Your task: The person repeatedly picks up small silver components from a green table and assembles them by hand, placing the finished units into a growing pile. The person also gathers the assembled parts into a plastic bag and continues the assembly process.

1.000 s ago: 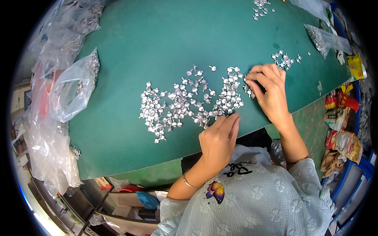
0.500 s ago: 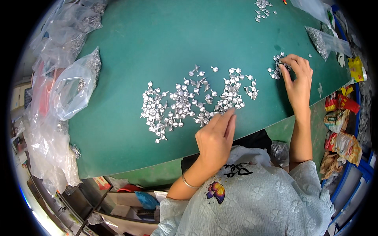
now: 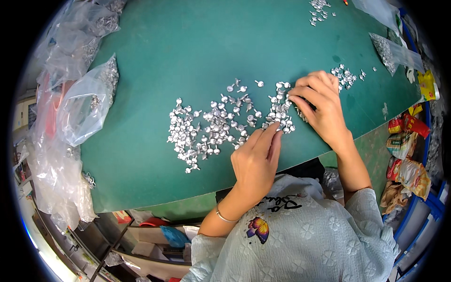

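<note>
Many small silver metal pieces [image 3: 183, 131], each with a round head and a short stem, lie in loose heaps on the green tabletop [image 3: 188, 51]. At the near right side of the heaps, my left hand [image 3: 253, 162] has its fingers pressed together, the tips touching the pieces. What they pinch, if anything, is hidden. My right hand [image 3: 319, 105] bends over the right end of the heaps, thumb and fingertips nearly meeting beside the pieces there. Its palm and fingers cover several pieces, and anything between the tips cannot be made out.
A smaller group of silver pieces [image 3: 345, 77] lies beyond my right hand, and another [image 3: 318, 11] at the far edge. Clear plastic bags [image 3: 89, 103] of metal parts line the left side. One more filled bag [image 3: 385, 54] lies far right. Coloured packages [image 3: 408, 145] hang beyond the table's right edge.
My right hand has moved left, from the small group on the right to the right end of the main heaps. My left hand stays nearly in place.
</note>
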A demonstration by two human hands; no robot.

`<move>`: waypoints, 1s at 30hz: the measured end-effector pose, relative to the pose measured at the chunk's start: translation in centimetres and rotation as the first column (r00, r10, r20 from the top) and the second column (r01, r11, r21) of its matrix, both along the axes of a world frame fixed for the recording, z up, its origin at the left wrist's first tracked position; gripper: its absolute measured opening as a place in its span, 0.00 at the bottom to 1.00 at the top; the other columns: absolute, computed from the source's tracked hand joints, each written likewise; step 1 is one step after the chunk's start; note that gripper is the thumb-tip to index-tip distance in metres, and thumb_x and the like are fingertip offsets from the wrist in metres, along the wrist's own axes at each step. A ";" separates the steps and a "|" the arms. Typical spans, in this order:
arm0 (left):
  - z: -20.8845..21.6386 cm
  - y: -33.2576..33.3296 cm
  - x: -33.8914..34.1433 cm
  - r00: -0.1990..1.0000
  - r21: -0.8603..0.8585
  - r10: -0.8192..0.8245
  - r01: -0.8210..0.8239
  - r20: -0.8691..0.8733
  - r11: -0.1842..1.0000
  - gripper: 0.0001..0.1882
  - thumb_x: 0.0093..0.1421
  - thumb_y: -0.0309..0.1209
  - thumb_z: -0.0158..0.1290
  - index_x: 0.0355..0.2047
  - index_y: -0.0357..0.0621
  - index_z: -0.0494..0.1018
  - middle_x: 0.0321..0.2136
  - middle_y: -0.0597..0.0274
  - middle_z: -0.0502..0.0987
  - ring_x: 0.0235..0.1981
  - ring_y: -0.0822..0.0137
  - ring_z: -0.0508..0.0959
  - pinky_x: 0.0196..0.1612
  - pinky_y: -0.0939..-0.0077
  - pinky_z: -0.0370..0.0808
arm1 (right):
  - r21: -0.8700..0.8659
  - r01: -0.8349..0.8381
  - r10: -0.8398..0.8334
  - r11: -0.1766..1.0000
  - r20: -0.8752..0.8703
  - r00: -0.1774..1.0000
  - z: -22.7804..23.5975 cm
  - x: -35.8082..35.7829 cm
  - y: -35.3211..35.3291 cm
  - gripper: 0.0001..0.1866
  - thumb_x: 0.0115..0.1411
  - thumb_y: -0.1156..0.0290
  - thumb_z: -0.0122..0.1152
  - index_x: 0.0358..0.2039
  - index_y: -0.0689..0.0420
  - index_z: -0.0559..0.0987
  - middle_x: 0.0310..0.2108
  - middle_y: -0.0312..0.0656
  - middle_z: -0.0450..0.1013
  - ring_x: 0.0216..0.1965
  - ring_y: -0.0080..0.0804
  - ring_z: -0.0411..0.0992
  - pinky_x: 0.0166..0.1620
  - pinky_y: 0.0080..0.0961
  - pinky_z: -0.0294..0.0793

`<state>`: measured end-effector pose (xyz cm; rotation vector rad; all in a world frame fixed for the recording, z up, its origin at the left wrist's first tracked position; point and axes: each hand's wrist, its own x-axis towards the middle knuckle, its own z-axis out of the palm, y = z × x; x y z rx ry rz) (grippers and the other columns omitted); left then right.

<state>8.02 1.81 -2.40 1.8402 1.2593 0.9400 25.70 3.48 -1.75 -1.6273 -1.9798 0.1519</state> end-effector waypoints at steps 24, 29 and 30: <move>2.7 -0.7 0.4 0.817 -0.431 0.116 0.172 0.565 0.886 0.09 0.51 0.17 0.55 0.34 0.34 0.77 0.18 0.77 0.65 0.18 0.86 0.57 0.21 0.90 0.52 | 0.117 -0.066 0.073 0.991 -0.055 0.996 5.7 -1.9 -4.2 0.10 0.39 0.71 0.66 0.24 0.59 0.77 0.26 0.36 0.71 0.30 0.34 0.68 0.38 0.30 0.56; 2.7 -0.8 0.6 0.807 -0.471 0.137 0.188 0.574 0.862 0.10 0.51 0.17 0.55 0.36 0.35 0.77 0.16 0.78 0.61 0.18 0.86 0.56 0.21 0.90 0.51 | 0.120 -0.029 0.034 0.992 -0.034 0.999 5.8 -1.8 -4.5 0.10 0.39 0.73 0.67 0.24 0.59 0.77 0.26 0.36 0.71 0.31 0.34 0.68 0.38 0.30 0.56; 2.8 -0.8 0.6 0.806 -0.491 0.151 0.189 0.572 0.851 0.10 0.51 0.18 0.55 0.36 0.35 0.77 0.15 0.79 0.60 0.18 0.86 0.56 0.21 0.90 0.51 | 0.121 0.002 0.000 0.993 -0.017 1.000 5.5 -1.5 -4.5 0.10 0.39 0.74 0.67 0.24 0.59 0.77 0.26 0.36 0.71 0.31 0.34 0.68 0.38 0.30 0.57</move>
